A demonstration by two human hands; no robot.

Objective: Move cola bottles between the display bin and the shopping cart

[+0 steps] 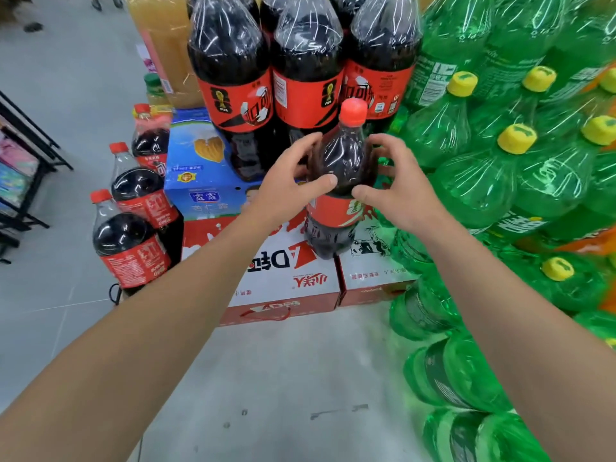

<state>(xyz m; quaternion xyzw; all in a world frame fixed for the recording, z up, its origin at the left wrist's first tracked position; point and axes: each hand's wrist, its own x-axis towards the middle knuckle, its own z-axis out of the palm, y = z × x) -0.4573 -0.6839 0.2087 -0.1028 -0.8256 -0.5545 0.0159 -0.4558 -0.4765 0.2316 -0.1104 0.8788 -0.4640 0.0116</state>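
Both hands around one dark cola bottle w/ red cap and red label point(340, 181), which stands upright on red-and-white cardboard drink cartons point(286, 278) stacked on the grey floor point(283, 378). Left hand point(286, 181) curls round the bottle's left shoulder, thumb across the front, fingers behind. Right hand point(396, 185) cups the right side, thumb tip on the front just above the label, fingers bent round the far side. Just behind the bottle: shrink-wrapped pack of large cola bottles w/ red labels point(300, 71), resting on a blue cardboard box w/ heart picture point(200, 168). Left of the cartons, three loose cola bottles w/ red caps point(133, 228) stand in a row on the floor. Right side: wrapped packs of green plastic soda bottles w/ yellow caps point(520, 168) piled high, touching the cartons' right edge. Pale orange juice bottles point(163, 45) behind the blue box. Black metal rack point(30, 155) at far left.
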